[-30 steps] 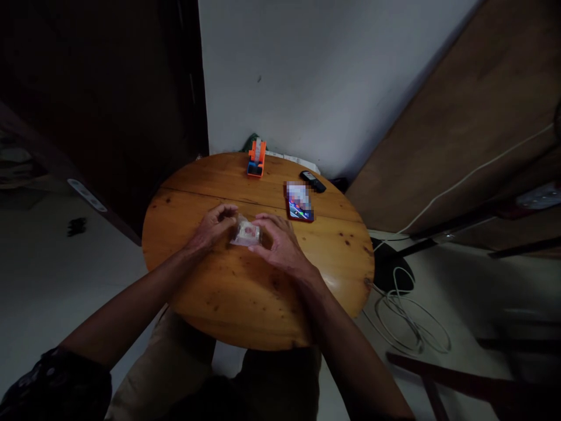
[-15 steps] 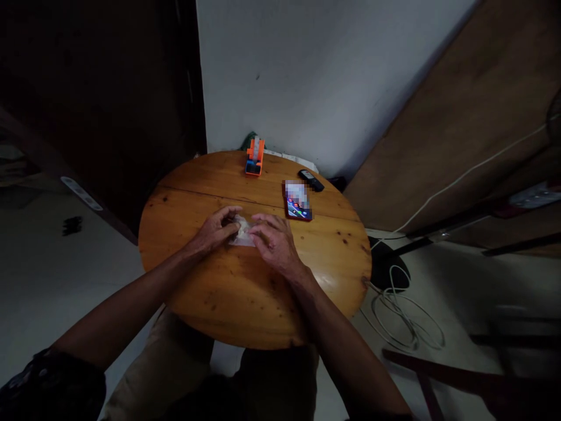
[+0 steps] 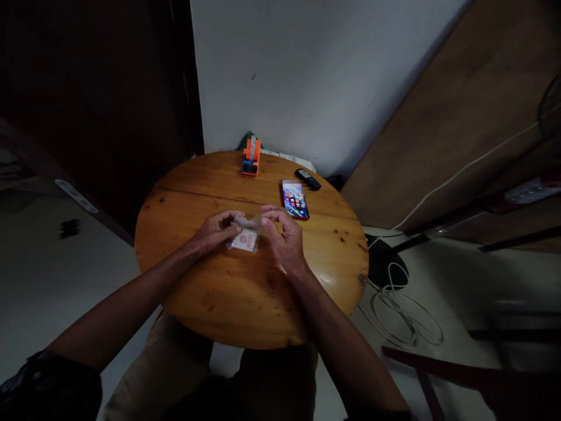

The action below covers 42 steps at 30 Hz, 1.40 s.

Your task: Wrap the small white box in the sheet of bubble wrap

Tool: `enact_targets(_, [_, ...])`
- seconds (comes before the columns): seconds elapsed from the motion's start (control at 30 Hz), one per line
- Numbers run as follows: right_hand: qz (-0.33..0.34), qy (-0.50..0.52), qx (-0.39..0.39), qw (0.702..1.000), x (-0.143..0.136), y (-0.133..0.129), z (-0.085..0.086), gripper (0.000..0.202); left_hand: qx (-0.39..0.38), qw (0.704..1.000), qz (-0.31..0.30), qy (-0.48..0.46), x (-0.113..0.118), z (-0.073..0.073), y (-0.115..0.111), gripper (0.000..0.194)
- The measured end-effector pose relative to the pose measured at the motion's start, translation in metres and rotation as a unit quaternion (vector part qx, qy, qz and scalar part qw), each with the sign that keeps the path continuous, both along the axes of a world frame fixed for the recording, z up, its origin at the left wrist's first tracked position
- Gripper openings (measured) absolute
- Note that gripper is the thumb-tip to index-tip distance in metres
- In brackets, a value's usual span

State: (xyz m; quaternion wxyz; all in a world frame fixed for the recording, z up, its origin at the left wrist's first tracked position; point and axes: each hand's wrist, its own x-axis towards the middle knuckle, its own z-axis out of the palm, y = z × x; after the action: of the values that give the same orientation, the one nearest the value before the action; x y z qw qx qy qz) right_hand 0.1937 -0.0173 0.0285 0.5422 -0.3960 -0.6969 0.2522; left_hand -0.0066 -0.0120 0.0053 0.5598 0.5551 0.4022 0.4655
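A small clear plastic packet [image 3: 245,240] with reddish print on a white piece inside lies over the middle of the round wooden table [image 3: 193,204]. The thumb and fingers of my left hand [image 3: 219,228] pinch its left side. My right hand [image 3: 284,234] is closed on the packet's upper right part, where the clear plastic is pulled up between the two hands. The printed face of the packet shows below the fingers.
Beyond my right hand lies a lit phone [image 3: 295,200], with a black device [image 3: 308,179] behind it. An orange tape dispenser [image 3: 251,156] stands near the table's back edge. Coiled cable [image 3: 403,316] lies on the floor at the right, beside a dark red chair [image 3: 447,365].
My right hand has moved slightly up and right, drawing the clear plastic with it. The packet's reddish print now shows. The whole view has shifted a little.
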Motion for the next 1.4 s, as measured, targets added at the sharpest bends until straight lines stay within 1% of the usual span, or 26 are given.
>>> enact_targets(0.13, [-0.008,0.044,-0.046,0.998,0.001,0.004,-0.001,0.018,-0.007,1.0,-0.003,-0.017,0.001,0.0,0.001,0.053])
enact_targets(0.3, [-0.012,0.124,-0.097,0.987,0.005,0.012,-0.007,0.019,-0.016,0.999,-0.026,-0.037,0.0,-0.001,0.002,0.063])
enact_targets(0.37, [-0.009,0.136,-0.119,0.983,0.006,0.014,-0.009,0.021,-0.016,0.999,-0.037,-0.031,-0.001,-0.001,0.002,0.069])
enact_targets(0.43, [0.016,0.123,-0.148,0.981,0.008,0.015,-0.01,0.023,-0.022,0.998,-0.052,-0.027,-0.003,0.0,0.002,0.076])
enact_targets(0.5, [0.063,0.101,-0.179,0.977,0.008,0.014,-0.01,0.033,-0.032,0.997,-0.07,-0.031,-0.004,0.0,0.002,0.082])
enact_targets(0.57, [0.102,0.079,-0.201,0.971,0.008,0.013,-0.011,0.045,-0.034,0.995,-0.084,-0.038,-0.004,0.0,0.002,0.084])
enact_targets(0.6, [0.109,0.07,-0.206,0.97,0.007,0.013,-0.012,0.047,-0.032,0.995,-0.088,-0.04,-0.004,0.0,0.002,0.084])
enact_targets(0.63, [0.108,0.062,-0.209,0.97,0.006,0.013,-0.013,0.044,-0.028,0.995,-0.09,-0.042,-0.004,0.0,0.002,0.084])
enact_targets(0.73, [0.087,0.05,-0.212,0.972,0.004,0.015,-0.018,0.025,-0.013,0.994,-0.093,-0.048,-0.002,-0.001,0.002,0.085])
enact_targets(0.77, [0.081,0.052,-0.212,0.972,0.003,0.016,-0.02,0.023,-0.01,0.994,-0.094,-0.052,-0.002,-0.001,0.002,0.086])
enact_targets(0.9, [0.056,0.064,-0.212,0.974,0.0,0.023,-0.02,0.025,0.004,0.994,-0.097,-0.059,0.001,-0.001,0.001,0.09])
enact_targets(1.13, [0.043,0.013,-0.179,0.983,-0.003,0.051,-0.002,0.026,0.026,0.996,-0.071,-0.046,0.003,-0.001,0.001,0.109])
enact_targets(1.2, [0.035,0.019,-0.179,0.983,-0.003,0.06,0.0,0.025,0.025,0.996,-0.061,-0.053,0.002,-0.002,0.002,0.108])
enact_targets(1.27, [0.022,0.033,-0.183,0.982,-0.004,0.068,-0.001,0.024,0.024,0.996,-0.048,-0.068,0.001,-0.003,0.003,0.101])
enact_targets(1.33, [0.009,0.048,-0.185,0.981,-0.005,0.074,-0.005,0.022,0.017,0.997,-0.037,-0.072,0.0,-0.003,0.005,0.087])
enact_targets(1.4, [0.005,0.057,-0.191,0.98,-0.007,0.08,-0.01,0.021,-0.004,0.997,-0.033,-0.064,-0.001,-0.004,0.006,0.067])
